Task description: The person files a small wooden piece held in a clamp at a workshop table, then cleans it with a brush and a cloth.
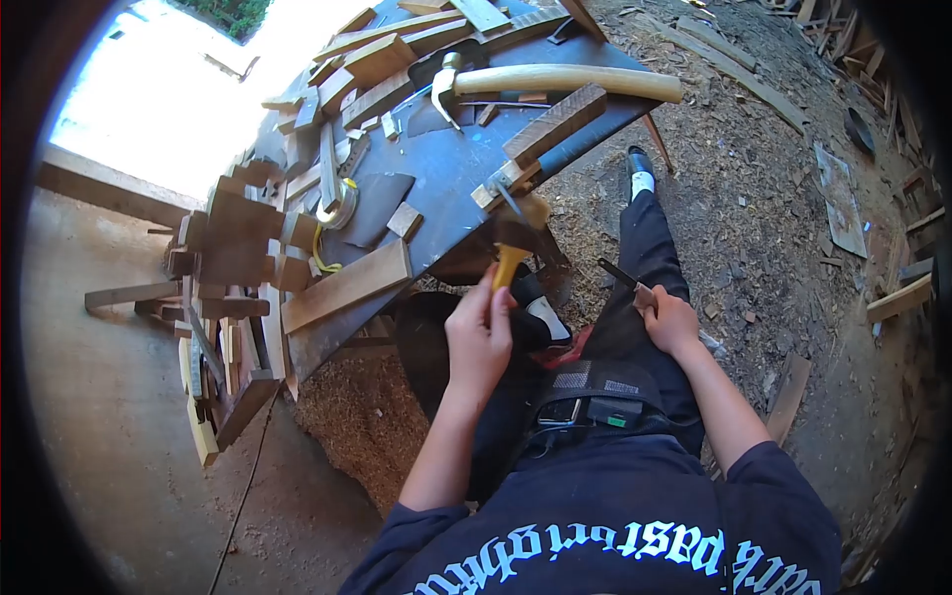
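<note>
My left hand point(480, 332) is closed round the yellow handle of a brush point(511, 266), its dark, blurred head pointing up toward the table edge. Over my thigh, my right hand point(669, 322) grips a narrow dark-bladed tool point(619, 274) by what looks like a brown wooden handle, mostly covered by the fingers. Just beyond the brush, a small wood block point(486, 195) and a thicker wood block point(555, 126) lie at the table's edge. A claw hammer point(565, 81) with a pale wooden handle rests across the blue-grey table point(451, 164).
Wood offcuts point(382, 59) are piled along the table's far side. A tape measure point(339, 203) and a long board point(347, 288) lie at its left. More scraps point(223, 327) stack beyond that end. Wood shavings point(744, 188) cover the ground at right, with loose planks point(783, 397).
</note>
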`<state>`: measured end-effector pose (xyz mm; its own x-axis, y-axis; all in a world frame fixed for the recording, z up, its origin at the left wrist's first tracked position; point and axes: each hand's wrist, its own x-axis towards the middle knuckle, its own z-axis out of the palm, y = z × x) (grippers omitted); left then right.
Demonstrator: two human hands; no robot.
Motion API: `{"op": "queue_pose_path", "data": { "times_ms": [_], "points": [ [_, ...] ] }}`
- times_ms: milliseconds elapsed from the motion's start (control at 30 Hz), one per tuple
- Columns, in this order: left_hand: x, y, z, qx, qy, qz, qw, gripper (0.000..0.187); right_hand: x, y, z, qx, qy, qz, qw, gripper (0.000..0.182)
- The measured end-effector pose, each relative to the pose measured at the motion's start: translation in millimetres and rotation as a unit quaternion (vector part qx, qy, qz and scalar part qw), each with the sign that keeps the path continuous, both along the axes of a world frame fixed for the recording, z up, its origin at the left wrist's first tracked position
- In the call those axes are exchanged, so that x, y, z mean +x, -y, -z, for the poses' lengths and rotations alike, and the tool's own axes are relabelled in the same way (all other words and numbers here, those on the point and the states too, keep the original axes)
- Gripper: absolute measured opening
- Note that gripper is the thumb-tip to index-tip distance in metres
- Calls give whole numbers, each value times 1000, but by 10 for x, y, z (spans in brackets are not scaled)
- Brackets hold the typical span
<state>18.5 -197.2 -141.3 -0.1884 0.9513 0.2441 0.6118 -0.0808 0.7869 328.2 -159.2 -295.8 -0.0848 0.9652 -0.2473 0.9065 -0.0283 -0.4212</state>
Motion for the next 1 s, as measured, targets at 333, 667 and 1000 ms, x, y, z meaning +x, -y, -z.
{"op": "queue_pose_path", "data": {
  "times_ms": [333,667,1000],
  "points": [
    [9,315,-170,65,104,-28,992,34,33,24,-64,-7,6,18,1000,21],
    [-22,87,-283,0,-113,46,993,27,46,7,75,6,9,1,1000,22],
    [414,499,-1605,22,-349,135,927,38,-4,-5,37,-1,11,0,1000,21]
  ]
}}
